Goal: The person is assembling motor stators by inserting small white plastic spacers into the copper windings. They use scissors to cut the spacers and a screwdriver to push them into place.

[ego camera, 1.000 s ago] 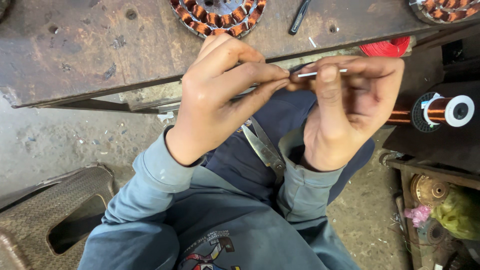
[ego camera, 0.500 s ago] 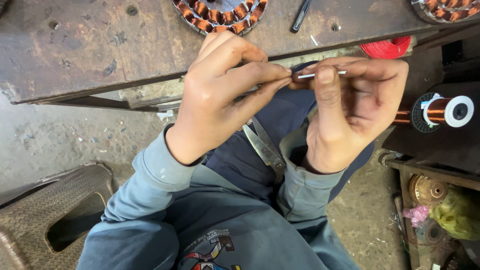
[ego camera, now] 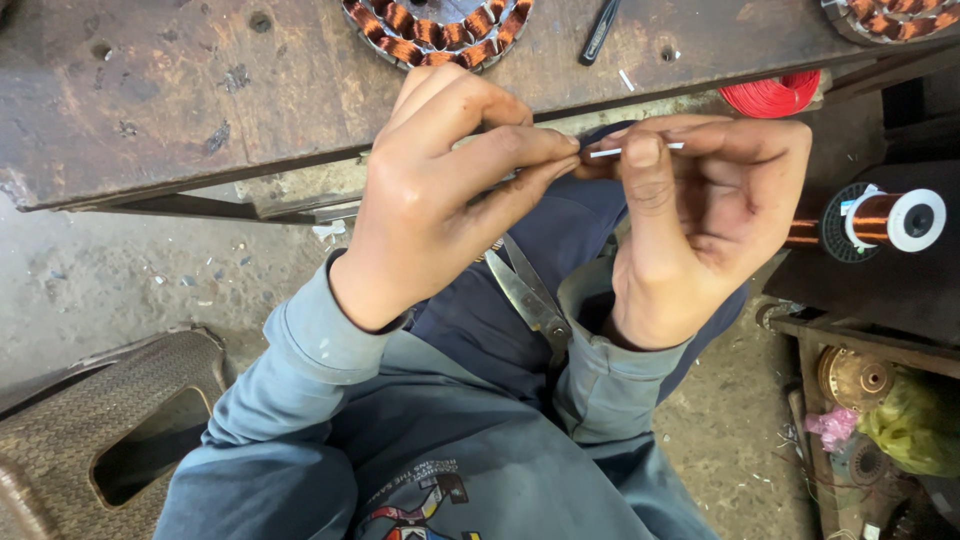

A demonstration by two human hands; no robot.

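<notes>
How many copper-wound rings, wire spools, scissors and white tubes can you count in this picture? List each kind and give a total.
Copper-wound rings: 2
Wire spools: 2, one copper, one red
Scissors: 1
White tubes: 1, pinched between left hand and right hand
Total: 6

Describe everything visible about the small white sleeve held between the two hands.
The white sleeve is a thin, straight, tube-like piece, perhaps plastic insulation. It lies roughly level in front of the bench edge, pinched by the right hand, whose thumb covers its middle. The left hand fingertips meet its left end. Its bore is not visible.
</notes>
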